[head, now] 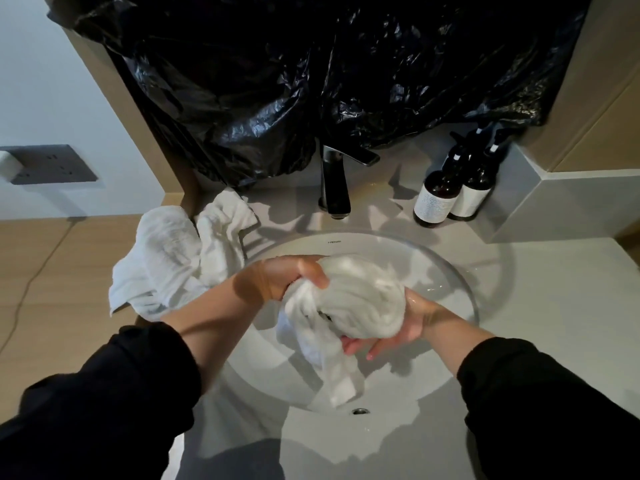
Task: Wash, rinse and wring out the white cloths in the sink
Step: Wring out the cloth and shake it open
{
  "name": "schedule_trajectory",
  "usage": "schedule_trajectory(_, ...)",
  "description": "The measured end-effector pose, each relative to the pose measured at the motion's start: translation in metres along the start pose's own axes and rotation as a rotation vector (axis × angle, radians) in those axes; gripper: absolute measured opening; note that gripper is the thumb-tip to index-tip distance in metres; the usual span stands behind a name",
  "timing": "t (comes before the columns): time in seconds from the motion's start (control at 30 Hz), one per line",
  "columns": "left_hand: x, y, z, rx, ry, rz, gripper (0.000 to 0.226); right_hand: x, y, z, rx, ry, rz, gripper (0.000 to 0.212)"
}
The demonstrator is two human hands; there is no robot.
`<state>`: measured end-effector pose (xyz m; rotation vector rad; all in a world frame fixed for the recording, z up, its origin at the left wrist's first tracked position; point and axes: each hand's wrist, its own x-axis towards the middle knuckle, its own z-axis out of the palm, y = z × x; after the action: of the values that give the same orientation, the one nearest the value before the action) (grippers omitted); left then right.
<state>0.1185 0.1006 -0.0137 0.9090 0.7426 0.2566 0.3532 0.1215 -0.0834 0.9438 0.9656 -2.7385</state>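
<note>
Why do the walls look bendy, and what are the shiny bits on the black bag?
Head view: the wide lens curves the counter and wall; light glints on the crinkled black bag; the faucet and bottles throw soft shadows; the white cloth looks slightly smeared.

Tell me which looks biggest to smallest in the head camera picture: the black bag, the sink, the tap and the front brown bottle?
1. black bag
2. sink
3. tap and front brown bottle: they look about the same size, so I won't rank them.
</note>
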Motion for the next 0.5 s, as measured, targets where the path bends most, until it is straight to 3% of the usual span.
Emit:
schedule_trajectory(0.07, -0.001, 0.001, -0.001, 0.091, -0.018, -0.047, 0.079, -0.008, 0.001, -0.003, 0.052, -0.031, -0.007, 0.093)
schedule_trajectory(0.2, -0.005, 0.004, 0.001, 0.504, 0.013, -0.161, 0.061, -0.026, -0.004, -0.013, -0.147, -0.061, -0.004, 0.099)
schedule_trajectory(0.3, -0.009, 0.005, 0.008, 0.937, 0.23, -0.384, 0.038, -0.037, -0.021, -0.001, -0.511, 0.111, 0.034, 0.09)
schedule_trajectory(0.4, -0.005, 0.008, 0.008, 0.953, 0.215, -0.626, 0.042, -0.031, -0.034, 0.025, -1.012, 0.241, 0.021, 0.067)
schedule_trajectory(0.5, -0.001, 0.011, 0.006, 0.898, 0.191, -0.667, 0.032, -0.023, -0.038, 0.044, -1.395, 0.375, -0.009, 0.049)
